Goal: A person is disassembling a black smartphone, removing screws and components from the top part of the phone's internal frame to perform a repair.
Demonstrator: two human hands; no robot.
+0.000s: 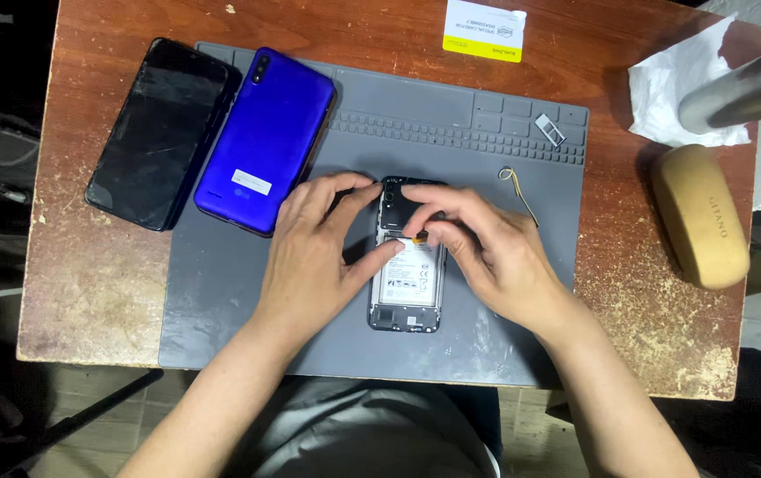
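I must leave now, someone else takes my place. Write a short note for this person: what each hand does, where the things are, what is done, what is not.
Left hand: on the opened phone, thumb on its battery, fingers at its top edge.
Right hand: fingertips pinch a small yellow part just above the battery.
Things: the phone lies on the grey mat; its blue back cover and a black phone lie to the left; a small tray and a thin cable lie on the mat's right.
Done: back cover is off.
Left: battery still in; cover not back on.
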